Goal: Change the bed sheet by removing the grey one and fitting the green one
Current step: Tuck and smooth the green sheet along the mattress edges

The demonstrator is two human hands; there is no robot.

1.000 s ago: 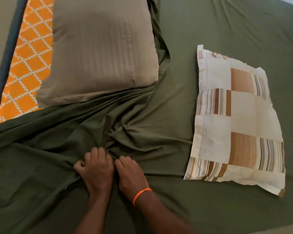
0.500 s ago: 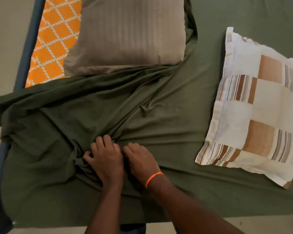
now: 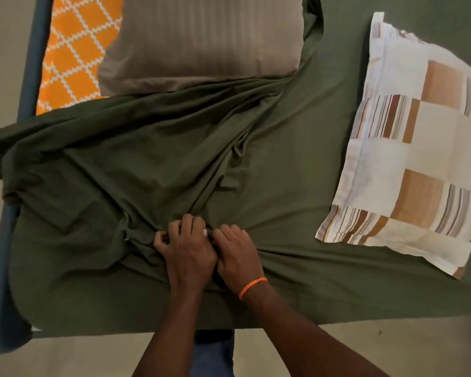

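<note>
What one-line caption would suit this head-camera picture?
Both hands, left and right, bunch the green sheet between a grey pillow and a patchwork pillow.

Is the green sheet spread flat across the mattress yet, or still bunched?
Still bunched. The green sheet fans in folds from where both hands grip it, and the orange patterned mattress shows uncovered beside the grey pillow.

Grey pillow (image 3: 201,42) top seemingly cut off by edge.
</note>
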